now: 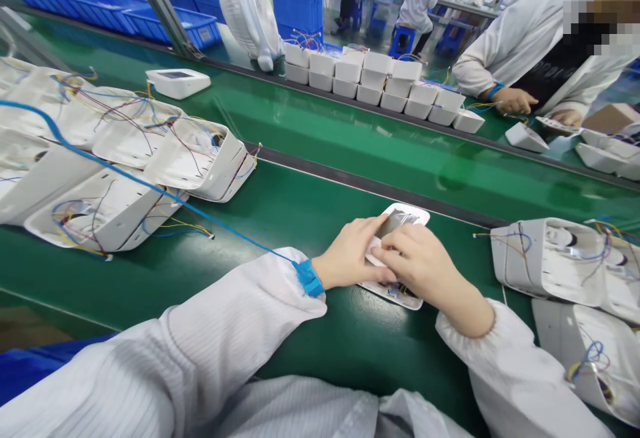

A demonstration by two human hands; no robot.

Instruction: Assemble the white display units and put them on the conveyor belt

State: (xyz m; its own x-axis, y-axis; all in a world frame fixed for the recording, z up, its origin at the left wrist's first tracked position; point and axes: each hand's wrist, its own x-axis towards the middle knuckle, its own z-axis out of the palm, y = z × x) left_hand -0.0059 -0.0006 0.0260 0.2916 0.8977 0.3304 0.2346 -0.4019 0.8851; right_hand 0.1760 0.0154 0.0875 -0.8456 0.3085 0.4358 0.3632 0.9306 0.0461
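A white plastic housing panel (418,215) with a greyish window and small parts at its near end lies on the green work surface in front of me. My left hand (352,251) holds the panel's left side, thumb low and fingers reaching over its upper part. My right hand (425,265) is over the panel with fingers bent and closed together, touching it near a small white piece (374,255). What the right fingertips hold is hidden. A blue wrist strap (309,278) with a cord is around my left wrist.
White housings with loose wires stand stacked at left (200,158) and right (545,258). Across the green conveyor (320,125) are a row of white housings (370,78), a white fan (247,11), blue bins (170,21) and a co-worker's hands (517,100). The blue cord (200,211) crosses the left side.
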